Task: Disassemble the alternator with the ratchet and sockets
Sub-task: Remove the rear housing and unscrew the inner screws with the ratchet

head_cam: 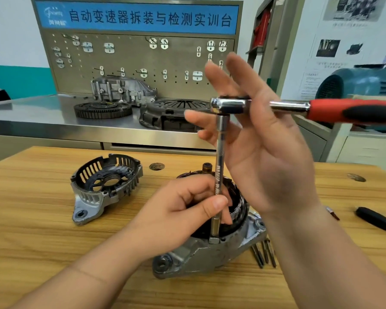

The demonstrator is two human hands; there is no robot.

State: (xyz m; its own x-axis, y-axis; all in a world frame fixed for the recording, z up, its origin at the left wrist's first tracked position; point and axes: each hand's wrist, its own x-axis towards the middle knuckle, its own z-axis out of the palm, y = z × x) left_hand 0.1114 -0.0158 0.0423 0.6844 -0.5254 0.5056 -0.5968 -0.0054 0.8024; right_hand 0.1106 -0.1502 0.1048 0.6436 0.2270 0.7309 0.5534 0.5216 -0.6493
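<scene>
Cover [107,186] is already off at centre-left, bolts [263,254] pulled, but your left hand [187,210] pinches the extension [218,175] while your flat-open right hand [272,157] steadies the ratchet [299,106] on another fastener.

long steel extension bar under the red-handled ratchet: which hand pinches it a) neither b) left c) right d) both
b: the left hand pinches the long steel extension bar between thumb and fingers; the right hand has its fingers straight beside the head of the red-handled ratchet.
</scene>
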